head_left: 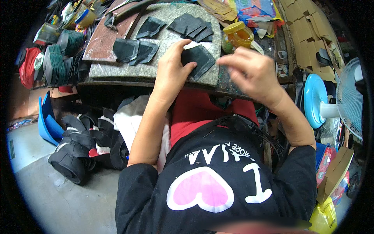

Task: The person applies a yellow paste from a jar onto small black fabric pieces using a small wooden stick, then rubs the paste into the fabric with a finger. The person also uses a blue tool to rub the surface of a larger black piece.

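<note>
- Main thing: black patch (202,58), flat on the speckled stone slab (105,71), close to its right end; slab sits on the counter (226,86).
- Left hand (171,64): we see thumb and forefinger spread in a wide C. Thumb tip rests on the patch, forefinger by its upper-left edge; grip not pinched closed, patch steadied rather than lifted.
- Right hand (253,74): fingers curled, blurred, tips just beside the patch's right corner. We can't tell whether this grip has anything in it, or whether it touches.
- Key relation: patch lies right of the left palm and left of the right fingertips, so between both. Left is nearer, in contact.
- Long axis: left part covered, shape near square, so we can't call it. Right corner points at the right hand.
- Around: fanned black pieces (191,27) behind the patch; loose black pieces (126,50) further left; yellow-lidded jar (238,35) behind the right hand.
</note>
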The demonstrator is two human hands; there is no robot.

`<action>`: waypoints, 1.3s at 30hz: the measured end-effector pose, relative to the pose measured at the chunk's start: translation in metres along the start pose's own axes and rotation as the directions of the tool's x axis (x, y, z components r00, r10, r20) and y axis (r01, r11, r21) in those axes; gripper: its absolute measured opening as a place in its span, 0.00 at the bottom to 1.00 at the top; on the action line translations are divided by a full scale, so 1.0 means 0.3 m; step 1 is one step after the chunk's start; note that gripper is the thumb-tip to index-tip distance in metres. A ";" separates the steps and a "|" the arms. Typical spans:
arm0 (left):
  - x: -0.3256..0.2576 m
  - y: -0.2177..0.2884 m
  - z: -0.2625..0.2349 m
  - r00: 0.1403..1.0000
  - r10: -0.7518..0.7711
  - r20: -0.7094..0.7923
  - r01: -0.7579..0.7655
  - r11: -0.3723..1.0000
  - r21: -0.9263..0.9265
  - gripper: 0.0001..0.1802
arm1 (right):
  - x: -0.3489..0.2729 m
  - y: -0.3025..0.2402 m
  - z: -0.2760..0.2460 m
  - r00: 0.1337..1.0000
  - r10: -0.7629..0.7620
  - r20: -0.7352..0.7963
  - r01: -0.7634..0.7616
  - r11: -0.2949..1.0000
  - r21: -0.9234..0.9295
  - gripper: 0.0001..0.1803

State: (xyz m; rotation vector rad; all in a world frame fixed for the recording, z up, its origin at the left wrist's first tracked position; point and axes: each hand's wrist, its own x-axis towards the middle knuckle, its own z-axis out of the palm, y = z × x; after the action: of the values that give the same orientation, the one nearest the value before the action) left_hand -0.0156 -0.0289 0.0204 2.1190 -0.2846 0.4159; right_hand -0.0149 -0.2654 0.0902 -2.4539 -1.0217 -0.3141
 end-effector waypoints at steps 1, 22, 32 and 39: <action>-0.011 0.009 -0.003 0.985 -0.159 0.068 0.163 0.984 -0.065 0.35 | 0.010 0.034 -0.036 0.997 0.013 -0.071 -0.018 0.997 -0.071 0.11; 0.069 -0.002 -0.025 0.971 -0.002 0.238 -0.017 0.997 0.077 0.25 | -0.007 0.163 -0.119 0.989 0.084 -0.124 -0.136 0.851 -0.507 0.16; 0.064 -0.026 -0.003 0.966 0.089 0.244 -0.098 0.995 0.025 0.20 | -0.009 0.069 0.179 0.987 0.091 0.131 -0.134 0.921 0.366 0.26; 0.068 -0.042 0.002 0.965 0.101 0.241 -0.099 0.995 -0.019 0.23 | -0.014 0.078 0.233 0.987 0.140 0.080 -0.150 0.979 0.138 0.26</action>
State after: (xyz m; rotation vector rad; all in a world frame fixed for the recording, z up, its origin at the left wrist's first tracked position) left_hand 0.0076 -0.0235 0.0188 2.1553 -0.5350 0.2132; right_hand 0.0012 -0.2478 0.0205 -2.4065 -0.8559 -0.1041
